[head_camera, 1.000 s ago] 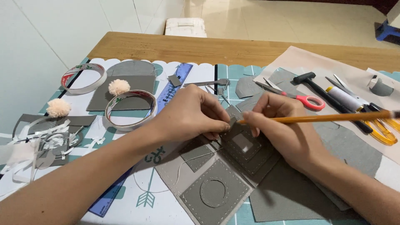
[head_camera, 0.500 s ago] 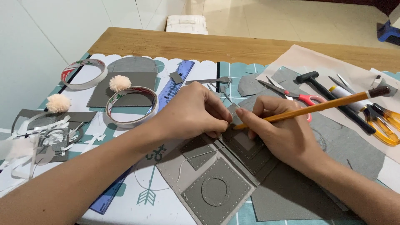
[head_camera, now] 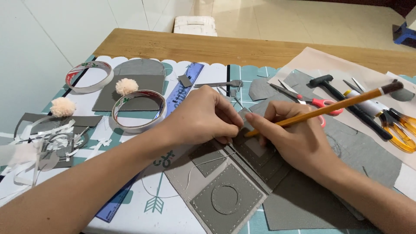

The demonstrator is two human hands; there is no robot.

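Observation:
My left hand (head_camera: 203, 116) presses its curled fingertips down on the upper edge of a stitched grey leather piece (head_camera: 229, 190), which lies in the middle of the table. My right hand (head_camera: 299, 138) holds a yellow pencil (head_camera: 329, 106) with its tip against the same edge, right beside my left fingertips. The pencil's dark end points up and to the right. A white thread (head_camera: 197, 171) runs loose across the leather. The piece bears a sewn square with a cut circle.
Two tape rolls (head_camera: 138, 110) and two peach pom-poms (head_camera: 126, 86) lie left. A blue ruler (head_camera: 182, 86) runs diagonally. Red-handled scissors (head_camera: 312, 100), a black hammer (head_camera: 346, 102) and orange-handled pliers (head_camera: 401, 130) lie right. Paper scraps (head_camera: 43, 138) lie far left; grey sheets (head_camera: 359, 147) spread right.
My right hand has tilted the pencil from nearly level to a steeper slant, bringing its tip down to the leather edge beside my left fingers. My left hand stays pressed in place.

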